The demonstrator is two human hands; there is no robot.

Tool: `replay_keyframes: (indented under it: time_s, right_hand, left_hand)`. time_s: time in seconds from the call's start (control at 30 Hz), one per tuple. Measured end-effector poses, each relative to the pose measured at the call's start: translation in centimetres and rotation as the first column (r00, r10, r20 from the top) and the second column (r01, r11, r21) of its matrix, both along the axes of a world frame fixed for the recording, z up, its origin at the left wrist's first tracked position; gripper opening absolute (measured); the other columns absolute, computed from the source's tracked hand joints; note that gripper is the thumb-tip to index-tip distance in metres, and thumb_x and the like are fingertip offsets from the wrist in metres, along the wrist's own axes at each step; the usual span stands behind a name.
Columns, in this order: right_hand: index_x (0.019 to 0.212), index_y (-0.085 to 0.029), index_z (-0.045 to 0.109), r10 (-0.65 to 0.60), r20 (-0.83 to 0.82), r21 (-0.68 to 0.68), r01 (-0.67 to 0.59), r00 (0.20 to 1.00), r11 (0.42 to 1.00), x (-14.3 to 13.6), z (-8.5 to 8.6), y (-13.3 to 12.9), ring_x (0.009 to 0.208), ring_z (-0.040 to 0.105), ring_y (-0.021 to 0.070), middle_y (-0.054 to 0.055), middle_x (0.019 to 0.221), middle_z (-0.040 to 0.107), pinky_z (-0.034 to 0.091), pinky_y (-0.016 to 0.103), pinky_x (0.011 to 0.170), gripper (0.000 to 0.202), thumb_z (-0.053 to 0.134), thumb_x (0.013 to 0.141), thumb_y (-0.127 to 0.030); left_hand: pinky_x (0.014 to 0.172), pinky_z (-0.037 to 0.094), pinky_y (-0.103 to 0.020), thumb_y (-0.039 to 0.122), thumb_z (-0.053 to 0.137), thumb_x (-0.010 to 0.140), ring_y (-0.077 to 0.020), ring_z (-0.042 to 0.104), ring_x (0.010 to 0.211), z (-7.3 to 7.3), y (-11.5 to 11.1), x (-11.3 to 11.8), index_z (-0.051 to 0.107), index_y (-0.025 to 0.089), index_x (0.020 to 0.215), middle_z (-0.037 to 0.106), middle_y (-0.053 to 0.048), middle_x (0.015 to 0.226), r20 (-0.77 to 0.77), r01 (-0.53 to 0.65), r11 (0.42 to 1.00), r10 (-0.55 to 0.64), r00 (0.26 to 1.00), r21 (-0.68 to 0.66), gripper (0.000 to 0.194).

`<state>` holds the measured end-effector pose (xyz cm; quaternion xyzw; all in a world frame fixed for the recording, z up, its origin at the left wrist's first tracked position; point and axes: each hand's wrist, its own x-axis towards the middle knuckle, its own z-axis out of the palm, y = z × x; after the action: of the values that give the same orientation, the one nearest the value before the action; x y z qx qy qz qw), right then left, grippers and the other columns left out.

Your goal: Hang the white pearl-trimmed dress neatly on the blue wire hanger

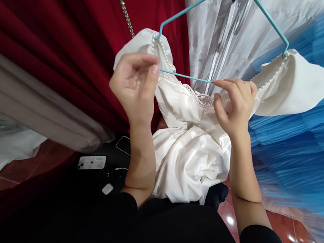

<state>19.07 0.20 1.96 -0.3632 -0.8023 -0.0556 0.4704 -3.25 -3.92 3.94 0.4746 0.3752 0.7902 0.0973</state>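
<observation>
A white dress [187, 157] with pearl-bead trim hangs by its neckline on a light-blue clothes hanger [183, 76]; its lower part lies bunched below. My left hand [137, 81] is closed at the left end of the hanger's thin lower bar, thumb and forefinger pinched together beside the beaded edge. On the other side, my right hand [236, 102] has its fingers bent over the same bar, the forefinger tip on it and the thumb lower down. White puffed sleeves [297, 89] spread out on both sides. My hands hide parts of the bar and the trim.
Red fabric [74, 15] hangs at the left, with a jewelled strand [121, 3] before it. Blue tulle [303, 151] fills the right. A phone [91, 162] and a small white case [107, 189] lie on a black surface at lower left. Red tiles [283, 225] cover the floor.
</observation>
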Motion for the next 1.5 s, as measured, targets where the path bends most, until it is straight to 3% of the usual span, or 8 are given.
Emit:
replay_keyframes:
  time_s: [0.2, 0.47, 0.67, 0.8, 0.97, 1.1, 1.23, 1.5]
  right_hand:
    - [0.119, -0.034, 0.068, -0.003, 0.002, 0.015, 0.003, 1.0, 1.0, 0.9, 0.0, 0.2, 0.097, 0.066, 0.0228, 0.0, 0.109, 0.074, 0.044, 0.049, 0.102, 0.027, 0.051, 0.098, -0.029]
    - [0.12, -0.034, 0.068, 0.033, 0.017, -0.007, -0.033, 0.999, 0.999, 1.7, 0.3, 0.7, 0.099, 0.067, 0.0237, 0.001, 0.113, 0.075, 0.044, 0.051, 0.101, 0.03, 0.052, 0.096, -0.025]
    - [0.126, -0.035, 0.067, 0.196, -0.07, 0.031, -0.194, 0.978, 0.98, 0.5, 0.0, 0.5, 0.105, 0.069, 0.0207, -0.001, 0.117, 0.074, 0.047, 0.047, 0.099, 0.038, 0.051, 0.096, -0.017]
    - [0.128, -0.036, 0.067, 0.229, -0.115, 0.02, -0.228, 0.967, 0.974, 0.0, -0.4, 0.8, 0.108, 0.069, 0.0194, -0.002, 0.118, 0.073, 0.048, 0.046, 0.1, 0.041, 0.052, 0.096, -0.016]
    - [0.13, -0.036, 0.067, 0.181, -0.077, 0.049, -0.178, 0.98, 0.983, 0.3, -0.5, 0.9, 0.109, 0.069, 0.0215, -0.001, 0.118, 0.073, 0.049, 0.051, 0.103, 0.038, 0.051, 0.099, -0.02]
    - [0.125, -0.035, 0.068, 0.164, -0.138, 0.131, -0.146, 0.977, 0.981, 0.4, -0.4, 0.6, 0.108, 0.068, 0.0223, 0.001, 0.116, 0.072, 0.051, 0.052, 0.103, 0.031, 0.049, 0.103, -0.025]
    - [0.126, -0.028, 0.065, 0.011, -0.387, 0.242, 0.09, 0.922, 0.966, 1.9, -0.4, 1.6, 0.131, 0.057, 0.0285, 0.009, 0.13, 0.062, 0.04, 0.058, 0.12, 0.028, 0.054, 0.104, -0.04]
    - [0.121, -0.022, 0.06, -0.136, -0.456, 0.147, 0.225, 0.88, 0.963, 4.9, 0.4, 5.7, 0.138, 0.052, 0.0298, 0.012, 0.128, 0.056, 0.038, 0.062, 0.122, 0.039, 0.057, 0.102, -0.055]
  left_hand:
    - [0.121, 0.041, -0.036, 0.0, 0.067, 0.09, -0.0212, 0.053, 0.136, -0.5, 4.4, -1.3, 0.07, 0.023, 0.11, 0.066, -0.001, 0.121, -0.209, -0.091, 0.996, 0.094, 0.973, 0.026, 0.03]
    - [0.098, 0.052, -0.029, -0.015, 0.039, 0.094, -0.0107, 0.067, 0.097, 1.7, 6.4, -5.0, 0.06, 0.018, 0.084, 0.064, 0.003, 0.088, -0.028, -0.088, 0.995, 0.087, 0.996, -0.04, 0.041]
    - [0.085, 0.06, -0.027, -0.009, 0.055, 0.09, -0.0082, 0.072, 0.077, -3.3, 5.3, -8.2, 0.059, 0.016, 0.081, 0.064, 0.007, 0.075, 0.18, -0.201, 0.979, 0.192, 0.965, 0.03, 0.027]
    - [0.082, 0.061, -0.027, 0.0, 0.073, 0.081, -0.014, 0.076, 0.082, -5.9, 3.7, -5.5, 0.071, 0.016, 0.086, 0.075, 0.001, 0.083, 0.143, 0.033, 0.998, -0.025, 0.989, -0.055, 0.017]
    - [0.099, 0.059, -0.038, 0.041, 0.082, 0.088, -0.0254, 0.076, 0.109, -3.9, 3.1, -0.6, 0.073, 0.021, 0.114, 0.078, -0.009, 0.109, 0.055, 0.446, 0.894, -0.443, 0.895, -0.04, 0.034]
    - [0.099, 0.057, -0.037, 0.049, 0.076, 0.09, -0.0199, 0.073, 0.093, -3.0, 3.3, 1.8, 0.066, 0.023, 0.103, 0.074, -0.003, 0.092, 0.115, 0.46, 0.879, -0.474, 0.873, 0.126, 0.03]
    - [0.094, 0.057, -0.032, 0.041, 0.073, 0.093, -0.0159, 0.068, 0.083, -3.4, 3.2, 2.7, 0.062, 0.023, 0.098, 0.069, -0.001, 0.084, 0.157, 0.432, 0.884, -0.46, 0.874, 0.179, 0.022]
    - [0.09, 0.056, -0.032, 0.041, 0.074, 0.092, -0.0161, 0.066, 0.077, -3.2, 2.9, 2.6, 0.059, 0.023, 0.096, 0.068, 0.0, 0.08, 0.145, 0.384, 0.912, -0.404, 0.903, 0.146, 0.024]
